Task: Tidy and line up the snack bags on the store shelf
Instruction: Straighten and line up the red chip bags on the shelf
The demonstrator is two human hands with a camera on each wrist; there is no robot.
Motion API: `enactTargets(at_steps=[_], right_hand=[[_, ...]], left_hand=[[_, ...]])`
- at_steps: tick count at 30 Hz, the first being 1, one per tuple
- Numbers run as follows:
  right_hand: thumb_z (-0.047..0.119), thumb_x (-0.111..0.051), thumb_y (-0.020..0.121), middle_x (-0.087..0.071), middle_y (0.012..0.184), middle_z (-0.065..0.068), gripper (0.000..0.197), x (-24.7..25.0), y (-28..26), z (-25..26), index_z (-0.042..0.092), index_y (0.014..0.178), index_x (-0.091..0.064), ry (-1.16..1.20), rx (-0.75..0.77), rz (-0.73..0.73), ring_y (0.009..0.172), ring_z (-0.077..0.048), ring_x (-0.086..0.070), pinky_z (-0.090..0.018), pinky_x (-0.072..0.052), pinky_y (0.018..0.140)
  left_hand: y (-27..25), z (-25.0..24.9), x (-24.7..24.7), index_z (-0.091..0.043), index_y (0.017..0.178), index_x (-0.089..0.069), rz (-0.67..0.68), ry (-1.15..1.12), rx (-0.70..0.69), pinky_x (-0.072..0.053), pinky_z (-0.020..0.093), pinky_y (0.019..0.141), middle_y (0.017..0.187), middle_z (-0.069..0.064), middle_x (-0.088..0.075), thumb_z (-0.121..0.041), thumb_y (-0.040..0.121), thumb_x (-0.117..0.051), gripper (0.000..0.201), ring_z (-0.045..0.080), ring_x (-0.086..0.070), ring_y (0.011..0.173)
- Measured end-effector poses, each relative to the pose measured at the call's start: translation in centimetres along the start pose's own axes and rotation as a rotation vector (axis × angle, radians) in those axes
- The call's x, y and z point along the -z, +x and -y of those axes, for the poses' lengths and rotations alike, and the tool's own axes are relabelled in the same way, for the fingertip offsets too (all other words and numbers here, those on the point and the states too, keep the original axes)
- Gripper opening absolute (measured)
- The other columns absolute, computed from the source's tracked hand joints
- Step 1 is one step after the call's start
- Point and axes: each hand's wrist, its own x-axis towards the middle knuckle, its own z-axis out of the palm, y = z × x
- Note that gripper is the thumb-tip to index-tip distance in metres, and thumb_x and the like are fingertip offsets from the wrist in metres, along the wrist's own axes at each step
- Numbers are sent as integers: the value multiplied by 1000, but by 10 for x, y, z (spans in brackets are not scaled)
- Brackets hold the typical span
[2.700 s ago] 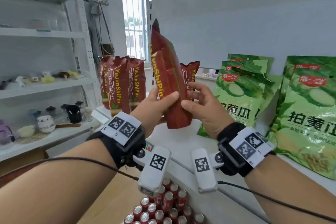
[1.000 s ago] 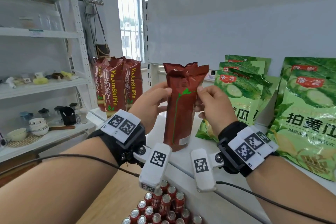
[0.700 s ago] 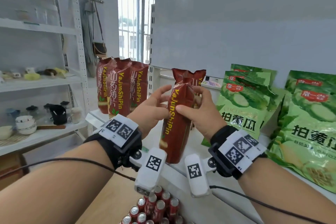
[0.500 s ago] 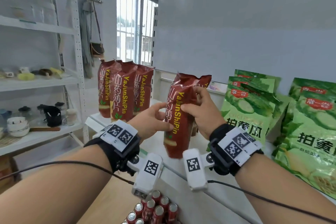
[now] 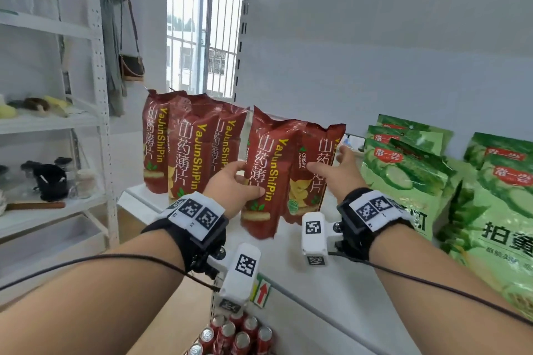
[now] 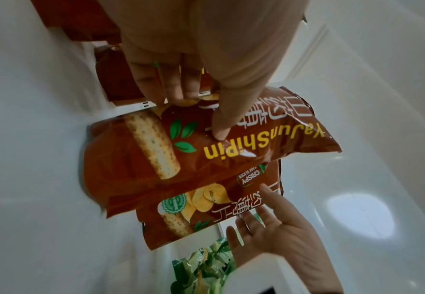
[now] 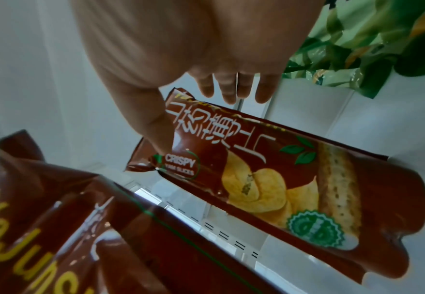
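A dark red yam-chip bag [image 5: 265, 179] [image 6: 206, 151] stands on the white shelf [image 5: 317, 282], its lower end blurred. My left hand [image 5: 245, 181] grips it at its left edge, thumb [image 6: 219, 127] on the front and fingers behind. A second red bag [image 5: 313, 170] [image 7: 281, 189] stands just behind and to the right. My right hand [image 5: 331, 167] [image 7: 206, 111] is spread at that bag's top right, thumb on its front, straight fingers [image 7: 231, 89] past its edge. Three more red bags [image 5: 184, 150] stand in a row to the left.
Green cucumber-snack bags [image 5: 403, 176] lean in overlapping stacks on the right, with larger ones [image 5: 504, 210] at the far right. Red drink cans [image 5: 236, 334] fill the level below. A separate white rack [image 5: 52, 181] with crockery stands left.
Both hands held the red bag in the air and turned it; now it is down on the shelf. My right hand has let go and moved to the bag behind it.
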Motion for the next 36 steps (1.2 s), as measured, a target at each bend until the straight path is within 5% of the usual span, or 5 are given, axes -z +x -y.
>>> enactTargets(at_steps=[3, 8, 20, 27, 36], right_hand=[[17, -80, 71, -59, 99, 11, 90, -5, 6, -6, 22, 141, -25, 72, -43, 33, 73, -1, -62, -17, -48, 55], [16, -81, 67, -67, 103, -2, 57, -7, -2, -7, 14, 116, -52, -4, -28, -49, 93, -24, -66, -42, -52, 89], [10, -80, 69, -70, 100, -2, 47, 40, -50, 3, 18, 109, -55, 256, 71, -55, 82, -15, -70, -27, -54, 65], [6, -79, 69, -70, 101, -6, 48, 46, -72, 9, 13, 111, -55, 340, 96, 97, 82, -17, -71, -29, -56, 66], [24, -61, 89, -68, 91, 7, 15, 62, -81, 28, 25, 102, -54, 438, 154, 179, 78, -4, -65, -26, -45, 68]], left_hand=[[2, 0, -5, -20, 130, -48, 5, 80, -8, -56, 39, 85, 93, -3, -63, -13, 75, -78, 63, 18, -64, 92], [1, -2, -8, -21, 130, -46, -5, 167, -26, -53, 28, 77, 98, -6, -62, -25, 76, -78, 63, 12, -63, 91], [-33, -26, -21, -32, 144, -20, -168, 152, -91, -41, 48, 104, 139, 6, -30, -42, 68, -81, 99, 25, -42, 122], [-52, -42, -37, -32, 108, -52, -155, 85, -265, -42, 18, 62, 91, -10, -54, -44, 85, -61, 28, 6, -54, 82], [-62, -63, -72, -25, 126, -48, 85, -204, -190, -44, 3, 48, 77, -27, -69, -42, 88, -61, 44, -15, -62, 69]])
